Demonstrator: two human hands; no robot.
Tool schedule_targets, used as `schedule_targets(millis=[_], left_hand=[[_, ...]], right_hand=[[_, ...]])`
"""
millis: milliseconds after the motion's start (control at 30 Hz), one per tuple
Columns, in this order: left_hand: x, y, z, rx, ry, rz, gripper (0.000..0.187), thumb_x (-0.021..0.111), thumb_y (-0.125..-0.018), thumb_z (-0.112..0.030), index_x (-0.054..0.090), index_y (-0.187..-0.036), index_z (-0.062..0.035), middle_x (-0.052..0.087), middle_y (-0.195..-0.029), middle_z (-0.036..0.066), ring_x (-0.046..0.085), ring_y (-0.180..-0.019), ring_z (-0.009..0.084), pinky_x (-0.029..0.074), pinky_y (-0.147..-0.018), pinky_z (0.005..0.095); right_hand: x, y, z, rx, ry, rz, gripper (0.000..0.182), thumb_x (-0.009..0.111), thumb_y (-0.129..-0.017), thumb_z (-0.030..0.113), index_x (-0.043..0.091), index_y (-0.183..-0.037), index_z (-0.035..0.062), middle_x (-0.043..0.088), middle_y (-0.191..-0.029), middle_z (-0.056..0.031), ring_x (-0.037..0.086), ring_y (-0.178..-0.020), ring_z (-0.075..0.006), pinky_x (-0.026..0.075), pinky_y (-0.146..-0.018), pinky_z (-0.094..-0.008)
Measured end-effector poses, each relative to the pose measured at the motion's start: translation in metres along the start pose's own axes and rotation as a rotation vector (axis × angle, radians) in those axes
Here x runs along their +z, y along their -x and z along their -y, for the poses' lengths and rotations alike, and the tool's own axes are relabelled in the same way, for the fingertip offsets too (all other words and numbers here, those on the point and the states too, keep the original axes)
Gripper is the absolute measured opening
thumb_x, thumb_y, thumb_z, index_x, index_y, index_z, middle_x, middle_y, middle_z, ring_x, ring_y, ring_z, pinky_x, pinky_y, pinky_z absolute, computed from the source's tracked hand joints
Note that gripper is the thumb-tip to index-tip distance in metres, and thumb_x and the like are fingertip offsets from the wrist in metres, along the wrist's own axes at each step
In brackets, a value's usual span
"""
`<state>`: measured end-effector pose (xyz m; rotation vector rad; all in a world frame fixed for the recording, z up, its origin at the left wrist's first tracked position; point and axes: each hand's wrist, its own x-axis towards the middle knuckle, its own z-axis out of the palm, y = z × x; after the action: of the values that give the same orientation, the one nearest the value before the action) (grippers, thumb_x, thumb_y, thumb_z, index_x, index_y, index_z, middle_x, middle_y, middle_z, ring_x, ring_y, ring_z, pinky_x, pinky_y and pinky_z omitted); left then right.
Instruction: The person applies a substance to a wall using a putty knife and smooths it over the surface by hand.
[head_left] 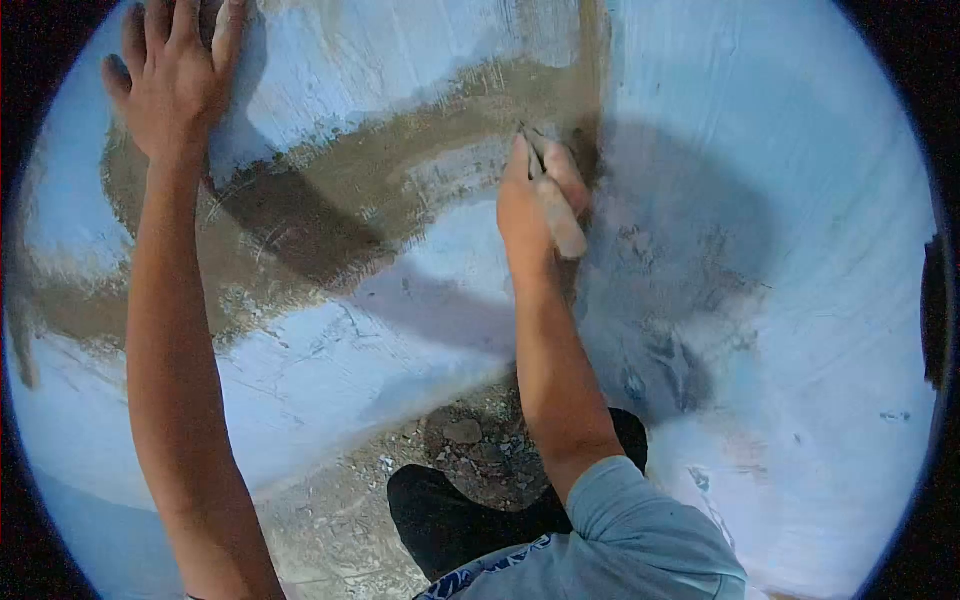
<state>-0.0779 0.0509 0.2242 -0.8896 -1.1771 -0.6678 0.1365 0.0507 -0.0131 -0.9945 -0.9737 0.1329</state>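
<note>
Pale blue painted wall [780, 200] filling nearly whole view, chalky, scuffed, paint flaking in spots. Broad band of wet grey-brown cement plaster [340, 190] running across wall from lower left up to upper middle, then turning into a vertical strip at top centre. Scratch marks and bare patches along band's lower edge. Dark shadow of arm and head cast on wall right of band.

Left hand [175, 75] up at top left, above band's left part, palm pressed flat on blue wall, fingers spread, grasping nothing. Bare left forearm running straight down from it to bottom edge, crossing over band.

Right hand [530, 205] at band's right end, just below vertical strip, fist clenched round pale wooden-handled tool [555, 210]. Handle end sticking out below fist, angled down-right. Thin dark metal tip [528, 135] poking out above knuckles, touching or nearly touching wet plaster where band meets vertical strip; exact contact hard to tell. Tool type unclear, blade mostly hidden by hand.

Light blue short sleeve [640, 530] on right arm at bottom, well below band. Dark trouser leg or shoe [450, 520] beside sleeve, cannot tell which. Rubble-strewn grey ground [470, 440] with small stones and debris at wall's foot, below band, between the two arms.
</note>
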Motion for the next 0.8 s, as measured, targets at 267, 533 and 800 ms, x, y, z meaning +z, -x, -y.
schedule_targets(millis=[267, 533, 800], left_hand=[[0.009, -0.006, 0.015, 0.108, 0.424, 0.054, 0.086, 0.016, -0.104, -0.072, 0.03, -0.165, -0.0138, 0.028, -0.167, 0.026, 0.026, -0.153, 0.0504, 0.022, -0.119, 0.071], [0.006, -0.002, 0.011, 0.059, 0.389, 0.036, 0.075, 0.029, -0.104, -0.064, 0.034, -0.163, -0.0179, 0.028, -0.168, 0.019, 0.026, -0.154, 0.0435, 0.02, -0.121, 0.0649], [-0.018, -0.001, -0.005, -0.037, 0.139, 0.042, 0.063, 0.046, -0.106, -0.051, 0.036, -0.163, -0.0256, 0.027, -0.171, 0.006, 0.021, -0.159, 0.0301, 0.01, -0.129, 0.0524]], right_hand=[[0.008, 0.013, -0.012, -0.527, 0.056, 0.095, 0.006, 0.072, -0.091, 0.01, 0.068, -0.091, 0.0058, 0.067, -0.081, -0.0134, 0.066, -0.07, -0.0265, 0.052, -0.063, -0.0352], [0.044, 0.033, 0.009, -0.427, -0.048, -0.035, 0.005, 0.067, -0.093, 0.008, 0.068, -0.089, 0.0062, 0.066, -0.082, -0.0127, 0.064, -0.072, -0.0363, 0.053, -0.064, -0.042], [0.025, 0.025, 0.003, -0.114, 0.088, 0.014, 0.012, 0.069, -0.093, 0.017, 0.067, -0.098, 0.0059, 0.067, -0.092, -0.0144, 0.067, -0.081, -0.0302, 0.053, -0.071, -0.0393]])
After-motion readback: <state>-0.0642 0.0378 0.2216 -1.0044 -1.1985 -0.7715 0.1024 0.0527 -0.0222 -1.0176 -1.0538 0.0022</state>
